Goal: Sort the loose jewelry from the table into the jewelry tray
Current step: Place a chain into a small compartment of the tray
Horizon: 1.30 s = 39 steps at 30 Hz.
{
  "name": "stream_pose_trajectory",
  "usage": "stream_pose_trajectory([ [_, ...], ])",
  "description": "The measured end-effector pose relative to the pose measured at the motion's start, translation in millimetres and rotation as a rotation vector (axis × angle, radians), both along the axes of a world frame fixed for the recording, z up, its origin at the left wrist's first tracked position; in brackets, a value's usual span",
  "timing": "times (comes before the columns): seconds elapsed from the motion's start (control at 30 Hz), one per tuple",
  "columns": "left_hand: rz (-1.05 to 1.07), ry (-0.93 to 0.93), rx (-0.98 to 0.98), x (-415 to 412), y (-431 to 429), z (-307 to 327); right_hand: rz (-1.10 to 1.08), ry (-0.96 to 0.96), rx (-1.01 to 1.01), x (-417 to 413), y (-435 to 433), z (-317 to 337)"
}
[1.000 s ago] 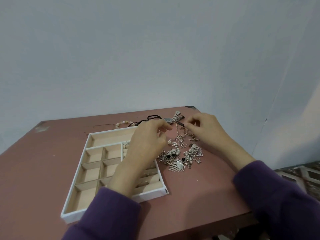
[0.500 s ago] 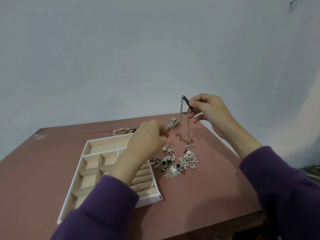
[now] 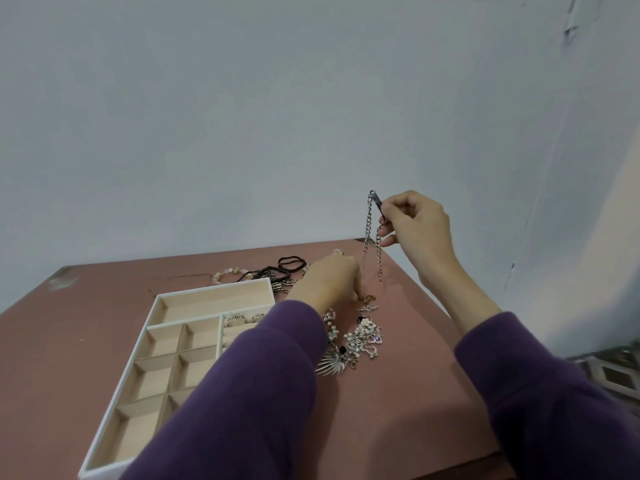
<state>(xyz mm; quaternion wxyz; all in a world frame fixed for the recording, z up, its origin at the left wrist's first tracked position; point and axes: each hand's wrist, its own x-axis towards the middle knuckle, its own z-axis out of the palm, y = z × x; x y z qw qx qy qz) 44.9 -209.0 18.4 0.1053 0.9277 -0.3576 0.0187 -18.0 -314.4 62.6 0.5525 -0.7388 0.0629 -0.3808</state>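
Head camera: what sits around the work, and what blocks it?

– The left sleeve [image 3: 242, 393] lies across the near right part of the white jewelry tray [image 3: 152, 327] and hides most of its ring section. Beyond the tray's far edge lie black cords [image 3: 291, 263], a bead bracelet [image 3: 228, 273] and a thin chain [image 3: 183, 276].

– Counts?

– One tray. It has one long compartment at the far end and six small square ones showing, with two rings [image 3: 239, 318] in the ring section. One tangled jewelry pile [image 3: 363, 337] lies on the table [image 3: 398, 427] just right of the tray, with a silver fan-shaped piece [image 3: 329, 363] at its near edge.

– And the hands?

– The right hand [image 3: 415, 226] is up over the table's far right corner. Its thumb and forefinger pinch a dark clasp [image 3: 375, 200], and a silver chain [image 3: 367, 230] hangs from it in two strands. The left hand [image 3: 332, 278] is down at the pile's far end with its fingers curled. I cannot tell whether it holds anything.
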Motion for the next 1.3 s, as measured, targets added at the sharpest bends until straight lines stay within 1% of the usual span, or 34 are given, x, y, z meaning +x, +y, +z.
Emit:
stream_pose_trajectory([
  [0.17, 0.039, -0.085, -0.059, -2, 2, -2, -0.012, 0.01, 0.002, 1, 0, 0],
  [0.2, 0.05, -0.078, -0.101, -2, 5, 0, -0.014, 0.01, 0.003, 1, 1, 1],
  [0.33, 0.081, -0.007, -0.372, 2, 27, 24, 0.002, 0.002, 0.007, 1, 12, 6],
  [0.47, 0.087, -0.02, -0.571, -5, 64, 60, 0.039, -0.024, 0.014, -1, 31, 16],
  [0.57, 0.106, -0.028, -0.718, -17, 96, 82, 0.123, -0.036, 0.046, -4, 51, 23],
  [0.67, 0.126, 0.024, -0.821, -29, 130, 89, 0.25, -0.026, 0.127, -7, 77, 26],
  [0.87, 0.219, 0.11, -0.913, -47, 190, 69, 0.462, 0.027, 0.225, -7, 125, 16],
  [1.03, 0.286, 0.121, -0.904, -51, 226, 42, 0.591, 0.064, 0.284, -4, 154, 10],
  [1.3, 0.361, 0.165, -0.89, -49, 253, 0, 0.664, 0.134, 0.249, -1, 173, 10],
])
